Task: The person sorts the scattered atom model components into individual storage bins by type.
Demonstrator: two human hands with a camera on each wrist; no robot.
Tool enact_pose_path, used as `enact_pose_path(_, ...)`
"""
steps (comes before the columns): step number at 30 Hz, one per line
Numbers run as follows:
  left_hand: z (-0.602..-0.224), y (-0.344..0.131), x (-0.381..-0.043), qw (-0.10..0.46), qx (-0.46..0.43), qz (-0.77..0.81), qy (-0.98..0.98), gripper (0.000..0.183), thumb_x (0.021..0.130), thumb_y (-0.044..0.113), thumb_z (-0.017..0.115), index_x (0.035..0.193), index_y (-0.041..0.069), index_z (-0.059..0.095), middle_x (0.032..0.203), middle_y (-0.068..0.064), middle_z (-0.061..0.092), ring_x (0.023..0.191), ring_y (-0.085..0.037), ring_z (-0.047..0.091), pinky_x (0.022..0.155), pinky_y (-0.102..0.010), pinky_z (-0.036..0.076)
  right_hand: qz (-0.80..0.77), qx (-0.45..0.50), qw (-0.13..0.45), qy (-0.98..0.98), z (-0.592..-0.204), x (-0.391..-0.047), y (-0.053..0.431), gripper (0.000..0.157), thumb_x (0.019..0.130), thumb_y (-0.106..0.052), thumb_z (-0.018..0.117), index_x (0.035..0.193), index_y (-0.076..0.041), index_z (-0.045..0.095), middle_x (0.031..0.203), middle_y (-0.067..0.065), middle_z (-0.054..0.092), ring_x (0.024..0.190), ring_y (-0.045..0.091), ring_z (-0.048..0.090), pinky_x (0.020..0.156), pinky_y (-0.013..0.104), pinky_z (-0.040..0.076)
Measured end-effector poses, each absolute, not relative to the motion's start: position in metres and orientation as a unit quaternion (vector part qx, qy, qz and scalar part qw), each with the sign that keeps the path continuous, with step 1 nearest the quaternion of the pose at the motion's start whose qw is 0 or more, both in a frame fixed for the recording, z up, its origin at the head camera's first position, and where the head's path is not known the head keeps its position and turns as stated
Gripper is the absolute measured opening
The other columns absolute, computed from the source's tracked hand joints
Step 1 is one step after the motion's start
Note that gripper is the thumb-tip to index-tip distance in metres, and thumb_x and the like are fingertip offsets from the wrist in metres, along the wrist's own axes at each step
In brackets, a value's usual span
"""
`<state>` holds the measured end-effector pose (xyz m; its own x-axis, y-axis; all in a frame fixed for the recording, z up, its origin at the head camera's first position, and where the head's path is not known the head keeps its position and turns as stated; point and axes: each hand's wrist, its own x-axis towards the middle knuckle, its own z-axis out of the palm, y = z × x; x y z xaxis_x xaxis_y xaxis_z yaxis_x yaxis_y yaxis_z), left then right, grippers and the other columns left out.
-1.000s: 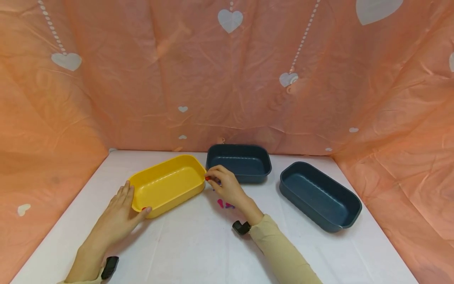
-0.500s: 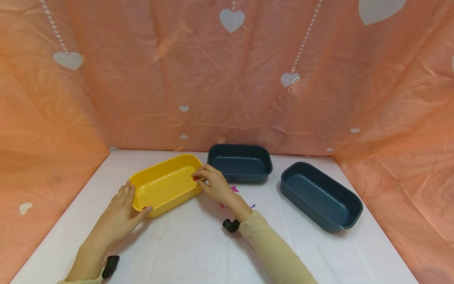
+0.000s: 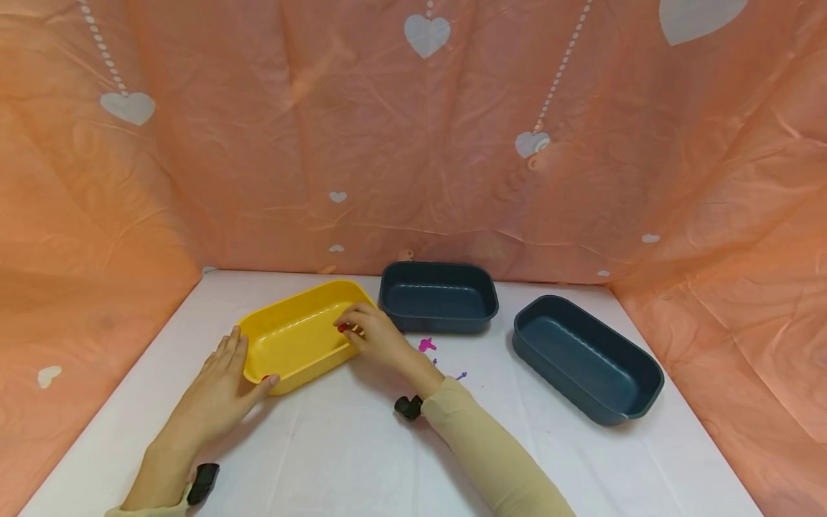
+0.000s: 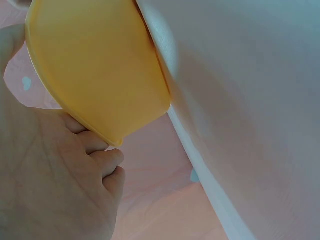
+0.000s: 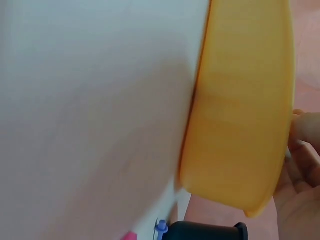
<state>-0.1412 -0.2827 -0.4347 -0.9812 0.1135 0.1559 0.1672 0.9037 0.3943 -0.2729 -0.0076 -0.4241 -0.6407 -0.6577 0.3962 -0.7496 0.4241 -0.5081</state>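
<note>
My right hand [image 3: 377, 341] reaches over the right end of the yellow bin [image 3: 297, 370]. Its thumb and fingertips pinch a small red piece [image 3: 342, 328], mostly covered by the fingers, above the bin's inside. Against the bin's left end rests my left hand [image 3: 209, 395], fingers straight along the rim and thumb at the near corner. Another bit of red [image 3: 265, 378] shows by that thumb. In the left wrist view, the left fingers [image 4: 107, 157] lie at the bin's rim. The bin's wall hides the right fingertips in the right wrist view.
Right of the bin lie a small pink piece [image 3: 427, 345] and small purple pieces [image 3: 461, 375] on the white table [image 3: 362, 459]. One dark blue bin [image 3: 439, 325] stands at the back, another [image 3: 568, 388] on the right. A heart-patterned orange cloth [image 3: 362, 143] surrounds the table.
My right hand has moved left from the yellow bin's right rim to over its inside, carrying the red piece. Small pieces it covered now show. My left hand has stayed put.
</note>
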Motion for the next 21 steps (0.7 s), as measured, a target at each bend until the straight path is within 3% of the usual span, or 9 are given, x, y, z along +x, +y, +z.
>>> enact_pose_path(8, -0.4340, -0.2812, -0.1418, 0.064, -0.072, -0.208, -0.973, 0.103, 0.103, 0.057, 0.055, 0.158, -0.017, 0.010, 0.168, -0.035, 0.001, 0.153, -0.057, 0.010, 0.124, -0.067, 0.009, 0.317, 0.416, 0.044, -0.851, -0.4221, -0.2708, -0.0147, 0.021, 0.101, -0.005, 0.068, 0.120, -0.005, 0.074, 0.119, 0.006, 0.065, 0.104, 0.017, 0.064, 0.095, 0.016, 0.051)
enact_pose_path(21, -0.4346, -0.2820, -0.1416, 0.063, -0.073, -0.205, -0.974, 0.103, 0.103, 0.057, 0.055, 0.157, -0.018, 0.011, 0.167, -0.036, 0.000, 0.153, -0.057, 0.009, 0.124, -0.068, 0.010, 0.325, 0.430, 0.075, -0.839, -0.4206, -0.2665, -0.0081, 0.021, 0.099, -0.004, 0.070, 0.119, -0.007, 0.075, 0.120, 0.006, 0.067, 0.108, 0.019, 0.066, 0.098, 0.020, 0.052)
